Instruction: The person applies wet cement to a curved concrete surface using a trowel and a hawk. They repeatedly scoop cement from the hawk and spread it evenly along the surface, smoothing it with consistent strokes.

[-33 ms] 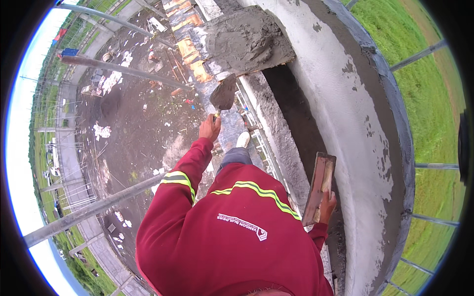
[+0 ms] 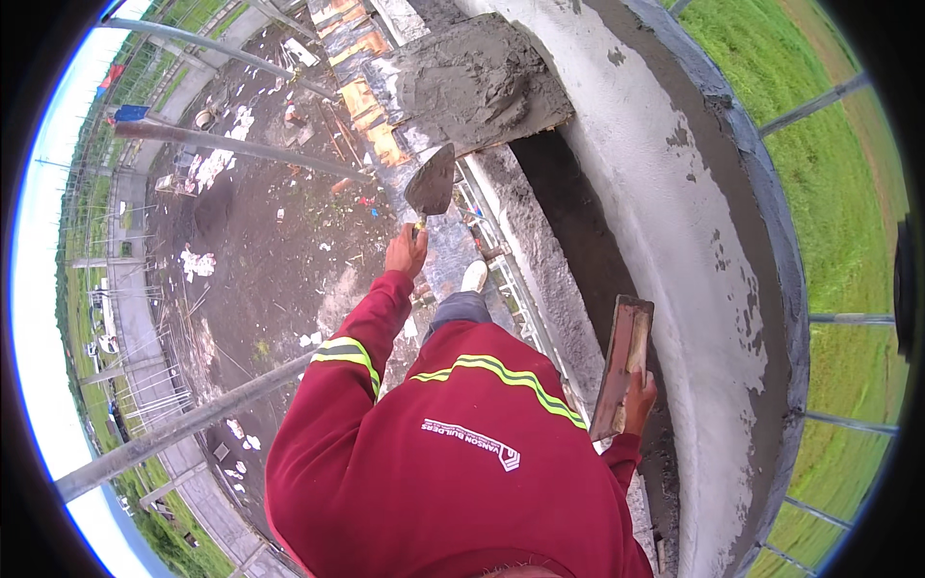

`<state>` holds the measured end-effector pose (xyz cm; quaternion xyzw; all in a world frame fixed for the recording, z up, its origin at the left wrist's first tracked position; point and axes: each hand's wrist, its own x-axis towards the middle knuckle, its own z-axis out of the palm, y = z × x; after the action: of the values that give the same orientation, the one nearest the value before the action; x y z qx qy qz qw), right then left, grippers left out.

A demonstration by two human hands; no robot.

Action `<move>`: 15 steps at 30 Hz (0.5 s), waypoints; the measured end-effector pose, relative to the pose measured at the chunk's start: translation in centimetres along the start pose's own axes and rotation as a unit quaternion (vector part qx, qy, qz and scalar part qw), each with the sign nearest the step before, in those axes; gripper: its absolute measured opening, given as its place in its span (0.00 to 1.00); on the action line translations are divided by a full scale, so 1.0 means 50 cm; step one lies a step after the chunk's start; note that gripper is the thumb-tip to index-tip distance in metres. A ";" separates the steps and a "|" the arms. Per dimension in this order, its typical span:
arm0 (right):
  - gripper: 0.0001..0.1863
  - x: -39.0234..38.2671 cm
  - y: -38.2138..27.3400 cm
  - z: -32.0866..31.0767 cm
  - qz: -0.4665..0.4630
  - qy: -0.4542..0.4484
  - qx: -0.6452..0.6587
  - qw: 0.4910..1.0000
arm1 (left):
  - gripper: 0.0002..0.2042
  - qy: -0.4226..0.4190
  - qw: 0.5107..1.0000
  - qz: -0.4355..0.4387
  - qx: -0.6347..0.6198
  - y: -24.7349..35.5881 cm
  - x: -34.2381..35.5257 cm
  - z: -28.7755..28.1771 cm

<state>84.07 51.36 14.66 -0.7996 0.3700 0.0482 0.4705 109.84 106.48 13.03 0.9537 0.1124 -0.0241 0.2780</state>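
Note:
My left hand (image 2: 407, 250) is closed round the handle of a pointed trowel (image 2: 431, 183). The trowel's dark, mortar-smeared blade points away from me, just short of a heap of wet grey mortar (image 2: 477, 82). That mortar lies on a flat board that bridges the gap beside the wall. Lower on the right, my right hand (image 2: 639, 405) grips a long rectangular plastering float (image 2: 617, 371) by its back handle. The float is held over the dark gap, apart from the curved plastered wall (image 2: 713, 299). Its working face is hidden.
Under me runs a narrow metal-sheeted walkway (image 2: 448, 246), where one white shoe (image 2: 474, 276) shows. A rough concrete ledge (image 2: 544, 231) borders the dark trench (image 2: 578, 202). Scaffold pipes (image 2: 241, 144) cross the left side above littered ground far below. Grass lies beyond the wall.
The trowel and my left hand have shifted very slightly left, along with a small shift of the whole view. Both grips are the same, and the float has hardly moved.

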 end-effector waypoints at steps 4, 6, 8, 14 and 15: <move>0.23 -0.013 -0.109 0.061 -0.013 0.055 -0.042 0.998 | 0.20 -0.034 0.999 0.039 -0.018 0.018 0.127 -0.014; 0.24 -0.017 -0.134 0.071 -0.040 0.052 -0.039 0.997 | 0.21 -0.055 0.997 0.057 -0.010 0.047 0.192 -0.002; 0.24 -0.013 -0.147 0.080 -0.043 0.042 -0.034 0.998 | 0.22 -0.083 0.995 0.042 0.019 0.085 0.263 0.024; 0.22 0.023 -0.219 0.118 -0.034 0.037 -0.001 0.999 | 0.24 -0.109 0.982 0.119 -0.095 0.188 0.527 0.074; 0.22 0.022 -0.235 0.130 -0.023 0.046 0.017 0.999 | 0.24 -0.171 0.975 0.052 -0.134 0.206 0.580 0.085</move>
<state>94.13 59.20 19.04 -0.8011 0.3736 -0.0061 0.4676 140.50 101.59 11.66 0.8941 0.0158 -0.1572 0.4192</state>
